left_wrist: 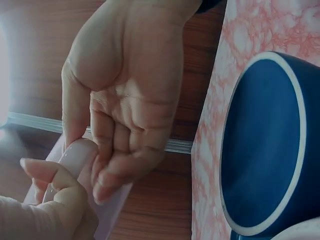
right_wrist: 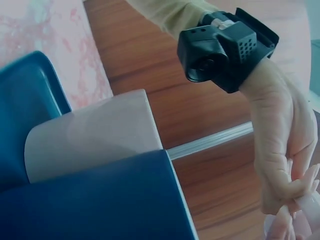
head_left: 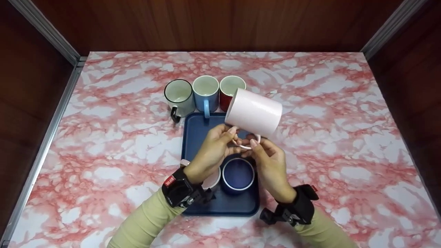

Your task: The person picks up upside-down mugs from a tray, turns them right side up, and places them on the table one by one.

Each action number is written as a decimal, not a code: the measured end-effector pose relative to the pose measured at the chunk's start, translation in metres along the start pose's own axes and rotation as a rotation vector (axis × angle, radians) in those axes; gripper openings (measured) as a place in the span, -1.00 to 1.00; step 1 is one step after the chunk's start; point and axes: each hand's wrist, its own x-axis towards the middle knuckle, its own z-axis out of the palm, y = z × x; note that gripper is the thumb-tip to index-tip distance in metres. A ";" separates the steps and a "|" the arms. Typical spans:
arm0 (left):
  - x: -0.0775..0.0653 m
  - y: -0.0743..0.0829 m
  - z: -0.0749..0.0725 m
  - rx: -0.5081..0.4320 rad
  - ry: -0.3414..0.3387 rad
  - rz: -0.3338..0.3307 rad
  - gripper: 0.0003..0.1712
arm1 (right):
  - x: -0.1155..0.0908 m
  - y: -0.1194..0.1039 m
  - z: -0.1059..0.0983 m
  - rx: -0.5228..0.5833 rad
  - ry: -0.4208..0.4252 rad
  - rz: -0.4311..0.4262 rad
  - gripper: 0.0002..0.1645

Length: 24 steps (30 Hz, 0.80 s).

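Observation:
Above the dark blue tray (head_left: 196, 137), both hands hold a light pink mug (head_left: 256, 112) by its handle (head_left: 245, 147). The mug lies tilted on its side in the air, its mouth toward the left and the handle hanging below. My left hand (head_left: 213, 148) pinches the handle close to the mouth end with thumb and fingers. The right hand (head_left: 272, 163) pinches it nearer the base, thumb on top. Below the hands, a dark blue mug (head_left: 238, 174) stands on the tray, a white-ringed blue face upward. Beside it is another pink mug (right_wrist: 95, 137), partly hidden by my left wrist in the head view.
Past the tray's far edge stand three upright mugs in a row: a white one with black rim and handle (head_left: 180, 94), a light blue one (head_left: 206, 94) and a red one (head_left: 225, 100), partly covered by the held mug. Dark wooden panels (head_left: 220, 26) enclose the marbled table (head_left: 327, 137).

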 end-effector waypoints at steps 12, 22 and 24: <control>0.005 -0.002 -0.002 0.108 -0.058 -0.004 -0.77 | 0.010 0.011 -0.038 0.107 -0.088 0.001 -0.74; 0.008 -0.001 -0.009 0.262 -0.080 0.008 -0.73 | 0.016 -0.028 -0.018 0.036 -0.047 -0.023 -0.80; 0.006 0.003 -0.012 0.282 -0.076 0.052 -0.70 | 0.024 -0.008 -0.047 0.014 -0.054 -0.043 -0.80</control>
